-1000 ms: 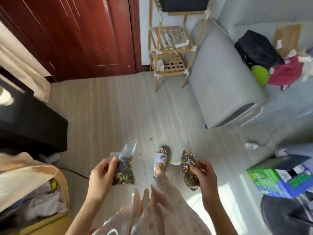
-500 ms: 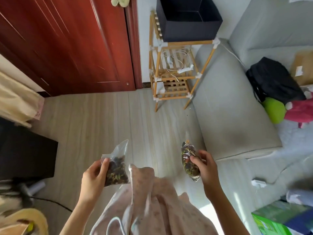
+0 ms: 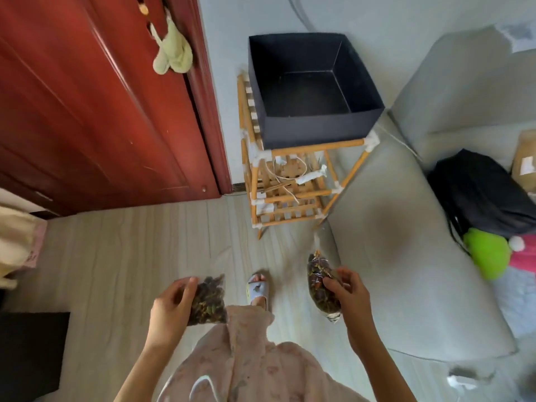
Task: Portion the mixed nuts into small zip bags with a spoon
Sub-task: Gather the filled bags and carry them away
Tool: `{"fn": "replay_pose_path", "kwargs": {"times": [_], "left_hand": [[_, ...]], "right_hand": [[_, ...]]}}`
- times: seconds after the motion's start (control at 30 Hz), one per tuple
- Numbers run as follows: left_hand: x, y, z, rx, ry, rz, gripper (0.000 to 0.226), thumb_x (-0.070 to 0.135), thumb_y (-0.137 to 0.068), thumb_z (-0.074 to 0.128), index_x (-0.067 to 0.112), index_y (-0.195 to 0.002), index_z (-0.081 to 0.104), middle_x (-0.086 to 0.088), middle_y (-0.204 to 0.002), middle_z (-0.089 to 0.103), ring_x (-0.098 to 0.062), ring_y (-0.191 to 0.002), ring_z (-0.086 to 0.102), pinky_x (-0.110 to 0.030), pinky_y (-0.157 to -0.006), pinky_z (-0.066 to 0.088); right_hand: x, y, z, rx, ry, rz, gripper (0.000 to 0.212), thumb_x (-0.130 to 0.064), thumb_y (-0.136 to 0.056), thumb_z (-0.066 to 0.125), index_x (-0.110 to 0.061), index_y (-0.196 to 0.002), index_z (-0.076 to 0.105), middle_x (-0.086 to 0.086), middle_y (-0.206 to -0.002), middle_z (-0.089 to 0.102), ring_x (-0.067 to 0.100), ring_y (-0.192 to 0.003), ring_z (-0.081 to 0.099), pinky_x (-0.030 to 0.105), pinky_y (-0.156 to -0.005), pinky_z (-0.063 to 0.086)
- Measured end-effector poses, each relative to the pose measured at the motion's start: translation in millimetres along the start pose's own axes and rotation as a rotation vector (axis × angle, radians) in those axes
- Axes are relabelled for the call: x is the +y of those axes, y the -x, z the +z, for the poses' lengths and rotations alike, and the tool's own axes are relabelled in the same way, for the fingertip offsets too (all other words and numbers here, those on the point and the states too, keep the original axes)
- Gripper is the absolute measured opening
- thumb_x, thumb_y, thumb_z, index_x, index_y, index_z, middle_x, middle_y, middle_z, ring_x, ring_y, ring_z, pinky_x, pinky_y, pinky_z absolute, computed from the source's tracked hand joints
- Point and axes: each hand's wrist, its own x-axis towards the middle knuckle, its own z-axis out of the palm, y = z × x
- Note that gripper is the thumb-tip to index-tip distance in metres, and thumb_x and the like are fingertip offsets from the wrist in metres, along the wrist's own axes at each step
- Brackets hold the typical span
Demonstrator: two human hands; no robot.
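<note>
A pale wood-grain floor [image 3: 121, 256] is filling the middle of the frame, and a dark red door [image 3: 87, 97] is taking up the upper left, with a light green cloth [image 3: 173, 55] hanging on it near the top. A grey sofa [image 3: 406, 256] is running down the right side, carrying a black bag [image 3: 481, 192] at the right edge with a bright green plush [image 3: 487, 253] just below it. Right of centre at the top, a bamboo rack [image 3: 284, 187] is standing against the wall and bearing an open dark box [image 3: 313, 85] on its top shelf.

At the bottom centre, the person's pink patterned garment [image 3: 246, 364] is hanging down, and one foot in a pale slipper [image 3: 258, 288] is showing just above it.

The left hand [image 3: 171, 309], lower centre-left, is gripping a small zip bag [image 3: 208, 300] of dark mixed nuts, thumb and fingers curling round its left edge. The right hand [image 3: 348, 291], lower centre-right and well apart from the other, is pinching a second bag of nuts [image 3: 320, 282] along its right side, the bag standing roughly upright in the air beside the sofa's front edge.
</note>
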Motion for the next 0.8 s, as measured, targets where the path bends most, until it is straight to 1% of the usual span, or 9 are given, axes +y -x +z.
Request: {"fn": "replay_pose_path", "kwargs": {"times": [0.1,0.17,0.23,0.37,0.5,0.6,0.67,0.73,0.8], "left_hand": [[60.0,-52.5,19.8,-0.042,-0.037,0.088,0.016,0.027,-0.092,0.055,0.023,-0.081,0.066,0.005,-0.079,0.067,-0.011,-0.078,0.062,-0.022,-0.064,0.045],[99.4,-82.1,29.2,-0.058,-0.03,0.137,0.017,0.026,-0.092,0.055,0.027,-0.078,0.065,0.01,-0.08,0.066,-0.002,-0.075,0.059,-0.012,-0.061,0.044],[137.3,-104.7,38.2,-0.076,-0.033,0.211,0.017,0.025,-0.092,0.055,0.027,-0.079,0.064,0.01,-0.078,0.066,0.001,-0.071,0.057,-0.004,-0.059,0.041],[207.2,-138.9,54.9,-0.107,0.074,0.32,0.021,0.03,-0.093,0.051,0.019,-0.082,0.065,0.006,-0.066,0.063,-0.002,-0.06,0.054,-0.011,-0.055,0.041],[263.2,-167.4,83.1,-0.125,0.139,0.407,0.018,0.029,-0.094,0.05,0.02,-0.086,0.064,0.01,-0.068,0.064,0.003,-0.061,0.058,-0.01,-0.054,0.043],[294.9,-194.4,108.4,-0.102,0.095,0.42,0.014,0.029,-0.094,0.051,0.022,-0.089,0.062,0.016,-0.067,0.065,0.002,-0.064,0.06,-0.011,-0.055,0.045],[310.9,-212.1,126.0,-0.089,0.033,0.411,0.017,0.031,-0.094,0.051,0.018,-0.099,0.062,0.01,-0.081,0.068,-0.004,-0.077,0.063,-0.019,-0.065,0.05],[324.0,-230.1,145.3,-0.054,-0.08,0.404,0.022,0.031,-0.095,0.048,0.014,-0.105,0.059,0.001,-0.091,0.066,-0.008,-0.081,0.062,-0.019,-0.067,0.049],[332.4,-246.0,164.2,-0.031,-0.235,0.356,0.024,0.029,-0.098,0.043,0.013,-0.108,0.055,-0.001,-0.091,0.063,-0.007,-0.075,0.057,-0.015,-0.06,0.042]], "right_hand": [[-50.4,-53.3,13.6,-0.018,0.022,-0.049,0.02,-0.004,-0.083,0.066,-0.02,-0.09,0.058,0.01,-0.096,0.063,0.026,-0.092,0.061,0.032,-0.071,0.049],[-80.4,-84.6,19.2,-0.018,0.014,-0.083,0.019,-0.003,-0.083,0.066,-0.018,-0.092,0.058,0.012,-0.097,0.063,0.026,-0.09,0.061,0.028,-0.068,0.049],[-112.0,-106.6,24.4,-0.034,-0.012,-0.116,0.018,-0.005,-0.083,0.066,-0.018,-0.093,0.058,0.009,-0.094,0.065,0.025,-0.09,0.063,0.026,-0.066,0.049],[-178.1,-142.1,28.0,-0.144,-0.075,-0.18,0.025,-0.023,-0.071,0.073,-0.019,-0.093,0.06,0.0,-0.086,0.069,0.019,-0.084,0.067,0.025,-0.065,0.053],[-235.3,-188.7,33.1,-0.182,-0.047,-0.272,0.029,-0.028,-0.071,0.068,-0.017,-0.096,0.057,0.008,-0.096,0.064,0.022,-0.089,0.066,0.031,-0.071,0.054],[-268.4,-234.0,41.5,-0.133,0.095,-0.353,0.02,-0.016,-0.082,0.069,-0.018,-0.096,0.054,0.004,-0.098,0.061,0.018,-0.092,0.061,0.019,-0.068,0.051],[-283.9,-263.6,48.8,-0.118,0.229,-0.404,0.022,-0.015,-0.082,0.069,-0.024,-0.092,0.052,-0.004,-0.094,0.057,0.008,-0.087,0.057,0.01,-0.064,0.044],[-292.3,-290.9,57.9,-0.143,0.359,-0.429,0.025,-0.016,-0.079,0.072,-0.025,-0.089,0.051,-0.003,-0.093,0.054,0.006,-0.081,0.054,0.013,-0.063,0.04],[-290.8,-314.2,67.1,-0.153,0.501,-0.44,0.027,-0.018,-0.077,0.074,-0.023,-0.086,0.049,0.001,-0.093,0.052,0.009,-0.078,0.052,0.013,-0.062,0.037]]}}
